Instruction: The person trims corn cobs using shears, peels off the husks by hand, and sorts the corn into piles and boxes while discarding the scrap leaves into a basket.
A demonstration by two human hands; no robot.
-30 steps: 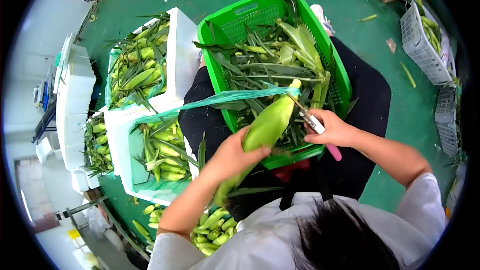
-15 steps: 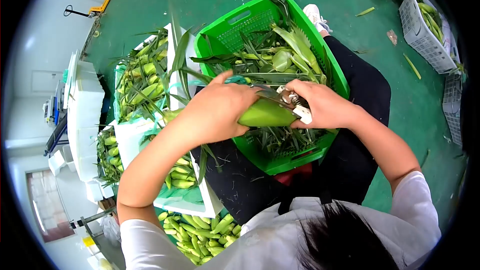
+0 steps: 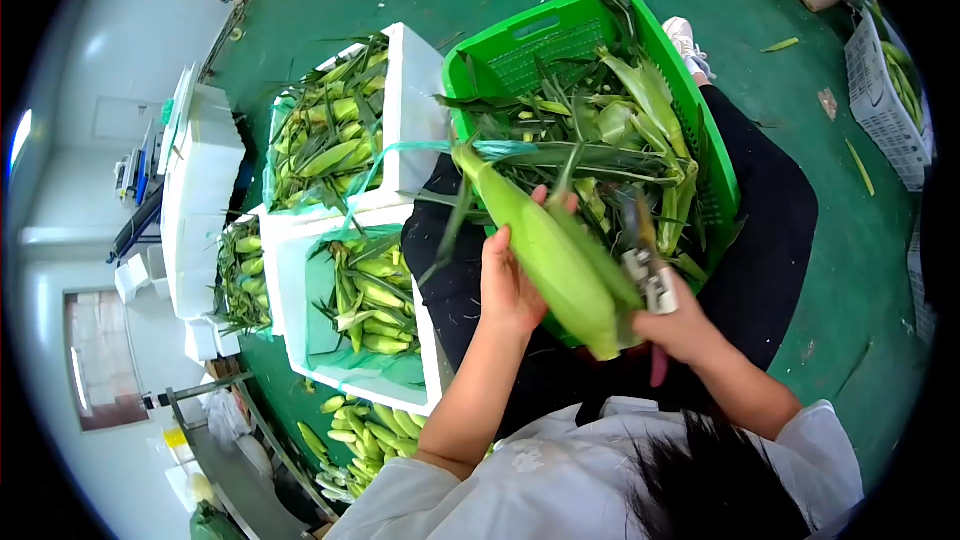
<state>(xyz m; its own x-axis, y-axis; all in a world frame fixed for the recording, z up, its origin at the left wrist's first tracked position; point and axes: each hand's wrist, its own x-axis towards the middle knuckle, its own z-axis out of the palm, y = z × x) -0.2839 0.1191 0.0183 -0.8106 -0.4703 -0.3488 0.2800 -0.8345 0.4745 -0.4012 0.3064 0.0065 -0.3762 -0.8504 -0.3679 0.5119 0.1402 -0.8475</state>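
Observation:
My left hand [image 3: 515, 280] is wrapped around the side of a green ear of corn in its husk [image 3: 550, 260], its stalk end pointing up and left. In my right hand [image 3: 680, 325] is a pair of pruning shears [image 3: 650, 280], close beside the ear's lower end; the blades are blurred. Beneath and beyond both hands, a green plastic basket [image 3: 715, 165] between my legs holds cut leaves and husks [image 3: 640, 105]. A strip of teal film [image 3: 430, 146] runs from the basket toward the white boxes.
White foam boxes [image 3: 410, 110] of corn stand to the left, one lined with teal film. More ears [image 3: 375, 435] lie in a pile at the lower left. White plastic baskets [image 3: 865, 90] stand at the right. A metal cart [image 3: 235, 460] is at the lower left.
The ear has swung from lying crosswise to slanting, stalk end up and left. My left hand now supports its side, and the shears have moved away from the stalk end, down and right.

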